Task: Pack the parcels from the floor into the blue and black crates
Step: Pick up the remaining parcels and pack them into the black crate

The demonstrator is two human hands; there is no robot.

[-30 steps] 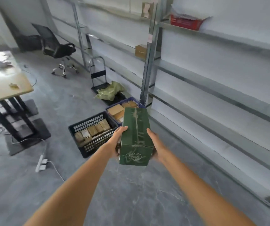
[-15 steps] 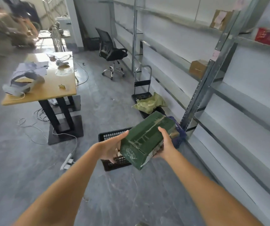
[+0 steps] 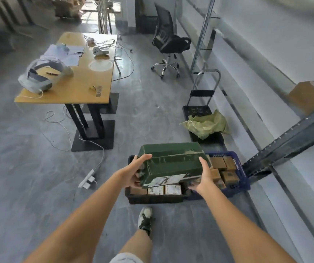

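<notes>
I hold a dark green parcel box [image 3: 173, 164] lengthwise in both hands, just above the black crate [image 3: 152, 198]. My left hand [image 3: 135, 172] grips its left end, thumb on top. My right hand [image 3: 202, 177] grips its right end, fingers curled under it. The black crate holds several small cardboard parcels [image 3: 164, 189], mostly hidden by the green box. To its right stands the blue crate [image 3: 241, 173], also filled with several brown parcels [image 3: 226, 169].
My left foot [image 3: 145, 220] stands just before the crates. A hand trolley [image 3: 202, 109] with a yellow-green bag [image 3: 206, 125] sits behind them. Metal shelving [image 3: 285, 141] runs along the right. A desk [image 3: 72, 80], power strip [image 3: 87, 179] and office chair [image 3: 168, 40] stand to the left and behind.
I have walked up to the crates and turned left. The green box has swung from tilted endways to lying crosswise, and now hangs low over the black crate.
</notes>
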